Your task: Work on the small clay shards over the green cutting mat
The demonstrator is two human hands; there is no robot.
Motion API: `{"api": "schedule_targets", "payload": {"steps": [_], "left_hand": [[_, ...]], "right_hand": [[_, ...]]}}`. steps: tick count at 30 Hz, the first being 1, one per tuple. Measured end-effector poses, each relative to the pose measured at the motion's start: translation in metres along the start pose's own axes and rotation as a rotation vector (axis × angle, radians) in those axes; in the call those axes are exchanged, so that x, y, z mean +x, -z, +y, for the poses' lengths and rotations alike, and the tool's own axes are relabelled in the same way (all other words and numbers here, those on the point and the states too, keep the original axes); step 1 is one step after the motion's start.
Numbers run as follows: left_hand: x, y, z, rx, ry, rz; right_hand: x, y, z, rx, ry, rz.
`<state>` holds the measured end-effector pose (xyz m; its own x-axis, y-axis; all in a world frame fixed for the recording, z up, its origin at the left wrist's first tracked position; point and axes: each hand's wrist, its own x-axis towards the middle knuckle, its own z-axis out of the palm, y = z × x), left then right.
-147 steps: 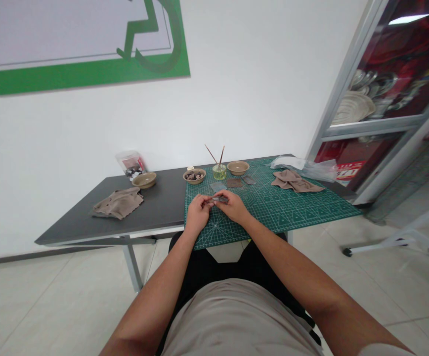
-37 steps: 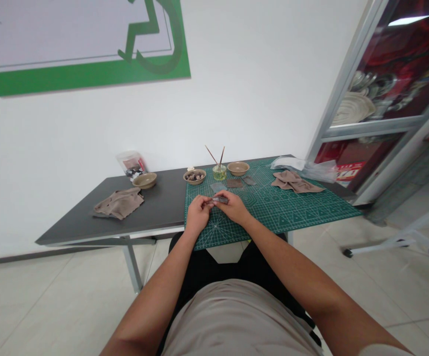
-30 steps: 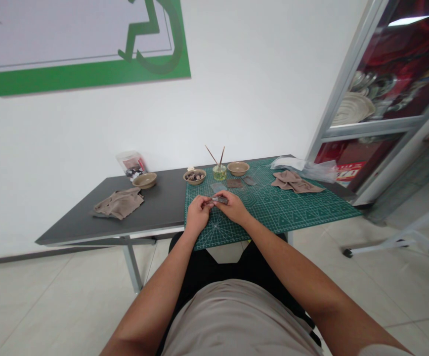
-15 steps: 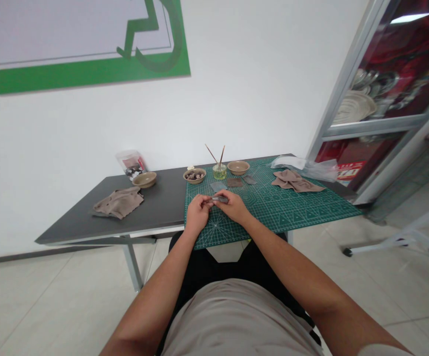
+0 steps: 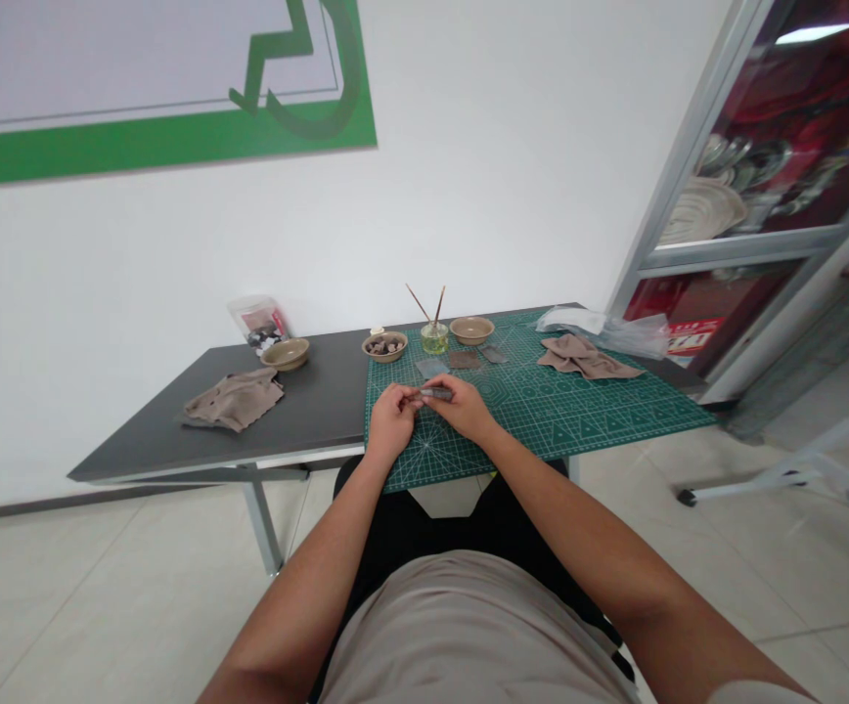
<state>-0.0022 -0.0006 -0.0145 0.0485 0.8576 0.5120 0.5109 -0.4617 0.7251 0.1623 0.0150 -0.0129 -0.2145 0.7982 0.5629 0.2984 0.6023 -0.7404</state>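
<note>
- Both hands are closed right now, up over the green mat (image 5: 502,416), near the table's (image 5: 322,401) front edge.
- Right hand (image 5: 467,411): thumb and fingers gripping the grey piece (image 5: 437,393), its narrow end aimed at my left.
- Left hand (image 5: 393,425): fingertips pinched together on a small bit (image 5: 417,395), mostly hidden, too small for me to name.
- The two meet or nearly meet, fingertip to fingertip; I can't tell if the piece and bit touch.
- The piece looks light to me, thin and fairly stiff, possibly rough-faced, so I'd expect it to bite rather than slip.
- Best hold on it, I judge: the long sides, toward the right end, thumb against fingers, leaving the left end free.
- The bit should weigh next to nothing, yet it could pop out of a hard pinch; opposite sides, fingertips only, light pressure.
- Just beyond, toward the back edge: a pale sheet (image 5: 431,368), a brown sheet (image 5: 464,360) and a grey sheet (image 5: 493,354), all flat and thin-looking; I'd lift those by a corner.
</note>
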Motion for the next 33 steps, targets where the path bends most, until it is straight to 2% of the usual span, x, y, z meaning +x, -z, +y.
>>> {"api": "schedule_targets", "payload": {"steps": [8, 24, 33], "left_hand": [[0.0002, -0.0009, -0.0019, 0.006, -0.001, 0.004], [0.0009, -0.0022, -0.0055, -0.003, 0.014, 0.003], [0.0007, -0.0017, -0.0046, 0.004, -0.010, 0.000]], "right_hand": [[-0.0014, -0.0004, 0.0005, 0.024, -0.031, 0.005], [-0.0009, -0.0011, 0.0026, -0.049, 0.041, 0.018], [-0.0004, 0.0005, -0.0009, -0.036, 0.006, 0.003]]}}
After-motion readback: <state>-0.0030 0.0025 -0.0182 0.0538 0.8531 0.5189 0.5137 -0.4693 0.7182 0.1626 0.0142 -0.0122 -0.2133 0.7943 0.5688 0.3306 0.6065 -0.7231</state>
